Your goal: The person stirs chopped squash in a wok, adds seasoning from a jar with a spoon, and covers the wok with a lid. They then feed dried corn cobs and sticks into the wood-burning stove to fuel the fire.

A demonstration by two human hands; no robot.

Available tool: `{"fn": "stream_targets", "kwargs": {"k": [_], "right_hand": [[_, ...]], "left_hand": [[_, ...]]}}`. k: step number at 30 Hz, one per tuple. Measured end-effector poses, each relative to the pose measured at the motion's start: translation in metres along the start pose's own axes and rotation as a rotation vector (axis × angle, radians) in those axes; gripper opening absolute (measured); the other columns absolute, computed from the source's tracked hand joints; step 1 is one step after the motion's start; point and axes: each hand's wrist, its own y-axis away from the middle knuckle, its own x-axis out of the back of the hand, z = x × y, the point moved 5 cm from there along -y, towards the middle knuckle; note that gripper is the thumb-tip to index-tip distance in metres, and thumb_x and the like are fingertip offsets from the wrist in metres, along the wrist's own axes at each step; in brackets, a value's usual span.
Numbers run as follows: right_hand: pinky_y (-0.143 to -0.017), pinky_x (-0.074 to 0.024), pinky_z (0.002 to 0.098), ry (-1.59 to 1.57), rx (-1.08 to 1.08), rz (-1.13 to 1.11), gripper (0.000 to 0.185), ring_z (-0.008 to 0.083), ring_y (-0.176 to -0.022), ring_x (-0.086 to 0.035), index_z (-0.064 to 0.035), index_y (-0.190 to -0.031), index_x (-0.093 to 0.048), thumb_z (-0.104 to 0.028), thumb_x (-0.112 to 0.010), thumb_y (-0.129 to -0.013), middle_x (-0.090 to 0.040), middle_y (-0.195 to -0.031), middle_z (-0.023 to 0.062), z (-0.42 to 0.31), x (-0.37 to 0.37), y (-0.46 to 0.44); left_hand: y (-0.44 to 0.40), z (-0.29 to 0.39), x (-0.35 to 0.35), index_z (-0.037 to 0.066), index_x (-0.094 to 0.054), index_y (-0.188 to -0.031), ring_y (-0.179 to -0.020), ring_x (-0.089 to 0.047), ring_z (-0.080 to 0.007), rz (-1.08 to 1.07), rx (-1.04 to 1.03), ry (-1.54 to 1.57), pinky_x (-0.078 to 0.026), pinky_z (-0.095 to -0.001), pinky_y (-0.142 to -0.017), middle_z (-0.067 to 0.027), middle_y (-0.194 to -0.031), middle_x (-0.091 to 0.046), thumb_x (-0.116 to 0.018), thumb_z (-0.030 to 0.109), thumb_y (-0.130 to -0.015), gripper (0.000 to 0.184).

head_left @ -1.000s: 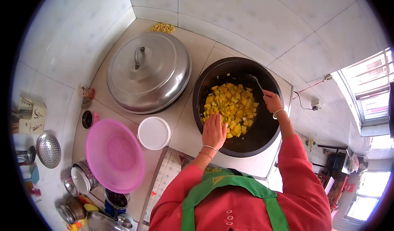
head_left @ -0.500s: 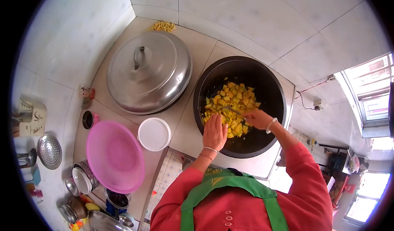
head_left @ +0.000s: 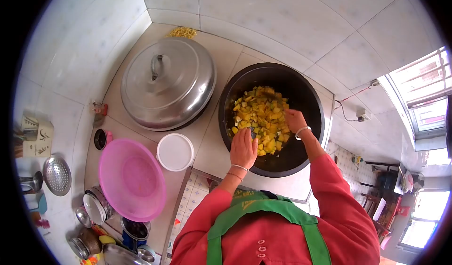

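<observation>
Diced yellow pumpkin chunks (head_left: 264,119), some with green rind, fill the bottom of a large dark wok-like pot (head_left: 308,93). My left hand (head_left: 243,151) reaches over the near rim, fingers stretched out and palm down at the edge of the chunks; it seems to hold nothing. A small dark patch shows beside its fingertips; I cannot make out what it is. Over the right side of the chunks, my right hand (head_left: 296,121) is closed around a thin grey utensil whose shaft is mostly hidden or blurred now. Its far end cannot be made out.
A domed metal lid (head_left: 181,83) covers a second pot on the left. Near it are a white round lid (head_left: 175,152), a pink basin (head_left: 153,180) and a pink-handled cup (head_left: 100,138). A perforated skimmer (head_left: 57,174) hangs on the wall. Yellow pieces (head_left: 182,32) lie in the back corner.
My right hand has shifted up and slightly right over the pot, and the grey utensil shaft is less visible. The chunks have been stirred about. My left hand stays almost in place.
</observation>
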Motion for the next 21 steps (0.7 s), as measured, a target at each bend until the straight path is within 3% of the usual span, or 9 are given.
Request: {"fn": "stream_targets", "kwargs": {"k": [3, 5, 7, 11, 15, 17, 18, 20, 21], "right_hand": [[-0.065, -0.05, 0.0341, 0.029, -0.029, 0.16, 0.034, 0.0225, -0.073, -0.063, -0.0023, -0.115, -0.059, -0.013, -0.052, -0.083, -0.065, -0.079, 0.0148, -0.015, -0.014, -0.009], [-0.069, -0.0495, 0.0365, 0.902, 0.274, 0.086, 0.034, 0.0317, -0.078, -0.064, -0.0052, -0.113, -0.061, -0.014, -0.051, -0.082, -0.065, -0.084, 0.0197, 0.0, -0.051, -0.008], [-0.068, -0.0474, 0.0392, 0.546, 0.353, 0.07, 0.031, 0.0386, -0.079, -0.06, -0.0073, -0.11, -0.061, -0.017, -0.053, -0.082, -0.062, -0.082, 0.0229, 0.007, -0.061, 0.035], [-0.07, -0.0481, 0.0379, 0.507, 0.072, -0.172, 0.033, 0.037, -0.08, -0.061, -0.0069, -0.11, -0.062, -0.02, -0.055, -0.081, -0.063, -0.086, 0.0231, -0.021, -0.028, 0.12], [-0.069, -0.0484, 0.0356, 0.579, 0.037, -0.282, 0.033, 0.0329, -0.078, -0.064, -0.007, -0.111, -0.061, -0.019, -0.056, -0.081, -0.063, -0.084, 0.0216, 0.009, -0.005, 0.139], [-0.067, -0.0484, 0.0318, 0.674, 0.324, -0.113, 0.031, 0.0257, -0.072, -0.065, -0.0061, -0.109, -0.062, -0.018, -0.057, -0.081, -0.064, -0.078, 0.0182, 0.036, -0.003, 0.121], [-0.067, -0.0484, 0.0318, 0.671, 0.326, -0.11, 0.031, 0.0257, -0.072, -0.065, -0.0061, -0.109, -0.062, -0.018, -0.057, -0.081, -0.064, -0.078, 0.0182, 0.03, 0.0, 0.116], [-0.066, -0.0468, 0.0393, 0.435, 0.079, 0.003, 0.019, 0.0411, -0.078, -0.059, -0.0053, -0.092, -0.062, -0.017, -0.053, -0.08, -0.059, -0.078, 0.0237, 0.015, 0.015, 0.089], [-0.065, -0.0461, 0.0394, 0.432, 0.091, 0.018, 0.018, 0.0414, -0.078, -0.058, -0.0044, -0.09, -0.06, -0.017, -0.053, -0.08, -0.058, -0.078, 0.0242, 0.008, 0.017, 0.079]], "left_hand": [[0.001, 0.001, -0.002, 0.0, -0.047, -0.118, -0.114, -0.046, -0.0312, -0.01, 0.008, 0.004, -0.036, -0.0391, -0.099, -0.0155, -0.119, -0.052, -0.05, 0.026, -0.09, 0.039], [0.0, 0.001, -0.002, 0.001, -0.047, -0.118, -0.114, -0.046, -0.0311, -0.008, 0.012, 0.0, -0.036, -0.0389, -0.099, -0.0153, -0.119, -0.052, -0.05, 0.026, -0.09, 0.039], [0.0, 0.0, -0.001, 0.0, -0.047, -0.119, -0.114, -0.046, -0.0314, -0.014, 0.007, 0.008, -0.035, -0.0392, -0.099, -0.0161, -0.119, -0.051, -0.051, 0.026, -0.089, 0.04], [0.002, 0.0, -0.002, 0.0, -0.048, -0.118, -0.115, -0.046, -0.0309, -0.009, 0.01, -0.008, -0.036, -0.0388, -0.099, -0.0154, -0.119, -0.052, -0.05, 0.027, -0.09, 0.039], [0.0, 0.0, -0.002, -0.001, -0.048, -0.118, -0.114, -0.046, -0.0312, -0.02, 0.004, -0.013, -0.036, -0.0391, -0.099, -0.0156, -0.119, -0.052, -0.05, 0.027, -0.09, 0.039], [0.0, 0.002, -0.001, -0.001, -0.048, -0.118, -0.114, -0.046, -0.0313, -0.026, -0.003, -0.012, -0.036, -0.0393, -0.098, -0.0157, -0.119, -0.052, -0.05, 0.027, -0.09, 0.039], [0.0, 0.002, -0.002, 0.0, -0.048, -0.118, -0.115, -0.046, -0.0312, -0.034, 0.002, -0.01, -0.035, -0.0394, -0.099, -0.0159, -0.119, -0.052, -0.05, 0.028, -0.09, 0.04], [0.0, -0.001, -0.003, 0.0, -0.048, -0.118, -0.115, -0.046, -0.0311, -0.043, 0.005, -0.013, -0.035, -0.0394, -0.099, -0.0161, -0.119, -0.052, -0.049, 0.029, -0.089, 0.04], [0.002, -0.003, -0.006, 0.0, -0.047, -0.118, -0.115, -0.046, -0.0312, -0.033, 0.003, -0.022, -0.035, -0.0395, -0.099, -0.0161, -0.119, -0.052, -0.049, 0.029, -0.09, 0.04]]}}
